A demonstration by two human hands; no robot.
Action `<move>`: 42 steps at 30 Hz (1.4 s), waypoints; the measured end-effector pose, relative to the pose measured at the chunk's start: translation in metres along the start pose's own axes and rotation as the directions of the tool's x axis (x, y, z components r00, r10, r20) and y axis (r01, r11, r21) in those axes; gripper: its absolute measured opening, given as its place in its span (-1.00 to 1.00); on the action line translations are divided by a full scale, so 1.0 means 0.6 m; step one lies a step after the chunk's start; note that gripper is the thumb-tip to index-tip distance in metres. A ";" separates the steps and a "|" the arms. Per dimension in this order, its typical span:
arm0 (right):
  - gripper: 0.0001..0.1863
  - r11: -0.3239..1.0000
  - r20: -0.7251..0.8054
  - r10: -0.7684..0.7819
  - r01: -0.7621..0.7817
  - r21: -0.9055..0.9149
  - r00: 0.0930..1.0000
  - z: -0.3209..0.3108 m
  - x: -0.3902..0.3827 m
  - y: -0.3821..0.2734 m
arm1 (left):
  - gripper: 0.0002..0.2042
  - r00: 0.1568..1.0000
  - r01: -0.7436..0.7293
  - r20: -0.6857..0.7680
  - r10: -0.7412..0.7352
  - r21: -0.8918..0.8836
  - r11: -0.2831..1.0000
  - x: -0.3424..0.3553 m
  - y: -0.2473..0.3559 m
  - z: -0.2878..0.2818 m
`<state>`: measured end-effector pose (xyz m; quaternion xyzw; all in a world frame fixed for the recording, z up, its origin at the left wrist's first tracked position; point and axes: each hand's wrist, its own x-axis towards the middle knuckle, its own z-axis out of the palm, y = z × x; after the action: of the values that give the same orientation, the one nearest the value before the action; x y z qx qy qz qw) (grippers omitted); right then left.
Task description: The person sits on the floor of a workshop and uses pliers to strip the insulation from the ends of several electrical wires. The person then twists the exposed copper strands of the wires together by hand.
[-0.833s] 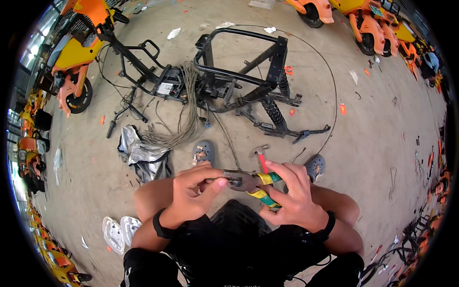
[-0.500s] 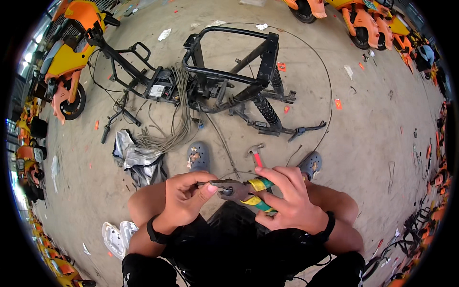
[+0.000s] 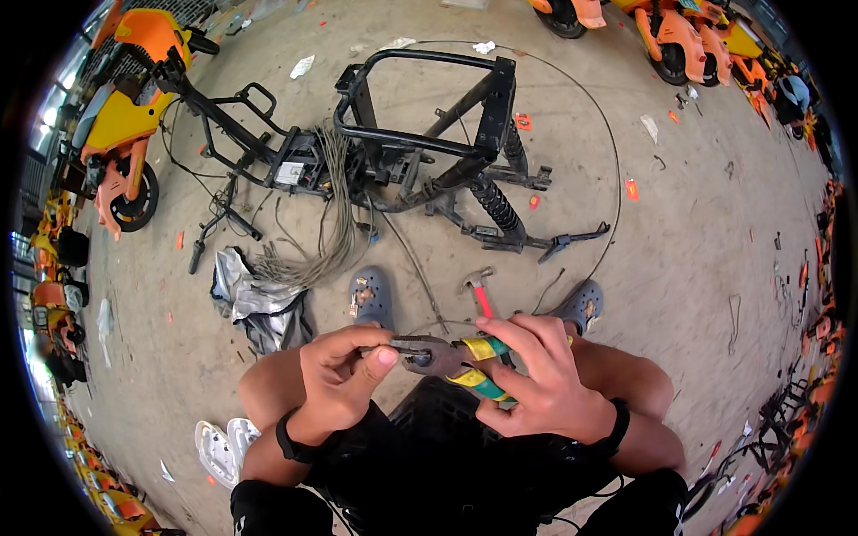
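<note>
My right hand [image 3: 556, 386] is wrapped around a pair of pliers [image 3: 440, 357] with handles bound in yellow and green tape. The handles stand apart in the fingers, and the dark metal head points left. Between thumb and fingertips, my left hand [image 3: 338, 382] pinches a thin dark wire-like piece [image 3: 404, 350]. It reaches across to the pliers' jaws; whether the jaws grip it is hard to make out. Both hands are over my lap. Beyond them on the floor lies a claw hammer [image 3: 483, 297] with a red handle.
A black scooter frame [image 3: 420, 132] lies ahead, a bundle of grey cable [image 3: 335, 214] draped over it. A silver-and-black cover [image 3: 255, 299] is left of my shoe [image 3: 372, 295]. White footwear [image 3: 217, 449] sits lower left. Orange-yellow scooters [image 3: 125, 134] line the sides.
My left hand has drawn back slightly left, so more of the thin piece shows beside the pliers' jaws. The pliers' head has turned a little; my right hand keeps its hold.
</note>
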<state>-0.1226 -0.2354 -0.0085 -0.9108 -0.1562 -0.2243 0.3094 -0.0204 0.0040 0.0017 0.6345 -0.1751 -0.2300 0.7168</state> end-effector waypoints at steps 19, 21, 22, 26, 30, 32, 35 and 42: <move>-0.64 0.998 0.002 0.003 -0.003 0.061 1.000 0.000 -0.002 -0.001 | -0.86 0.996 -0.046 0.070 0.051 -0.067 0.997 0.008 -0.005 0.007; -0.65 0.998 -0.002 0.001 -0.001 0.058 1.000 0.000 -0.002 -0.001 | -0.88 0.997 -0.039 0.070 0.044 -0.066 0.997 0.009 -0.001 0.007; -0.68 0.997 -0.004 0.010 -0.009 0.070 1.000 0.000 -0.003 -0.001 | -0.88 0.996 -0.034 0.074 0.039 -0.064 0.997 0.009 0.000 0.006; -0.74 0.997 -0.020 0.018 -0.017 0.076 1.000 0.001 -0.005 -0.003 | -0.89 0.995 -0.048 0.081 0.051 -0.034 0.998 0.009 -0.003 0.005; -0.69 1.000 -0.038 -0.026 0.027 0.010 0.999 0.002 -0.004 0.001 | -0.88 0.989 -0.132 0.067 0.128 0.050 0.990 0.010 -0.002 0.005; -0.70 1.000 -0.046 -0.027 0.027 -0.013 0.999 0.003 -0.004 0.001 | -0.88 0.985 -0.167 0.056 0.163 0.096 0.981 0.008 -0.002 0.004; -0.70 0.999 -0.041 -0.028 0.028 -0.015 0.999 0.004 -0.005 0.001 | -0.87 0.970 -0.241 0.064 0.235 0.128 0.962 0.008 -0.010 0.002; -0.76 1.000 -0.016 -0.010 0.010 0.001 1.000 -0.002 -0.001 0.002 | -0.86 0.997 -0.018 0.068 0.019 -0.018 1.000 0.007 0.009 0.005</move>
<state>-0.1234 -0.2372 -0.0083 -0.9081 -0.1584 -0.2330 0.3098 -0.0177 -0.0005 0.0075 0.6185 -0.2035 -0.2464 0.7179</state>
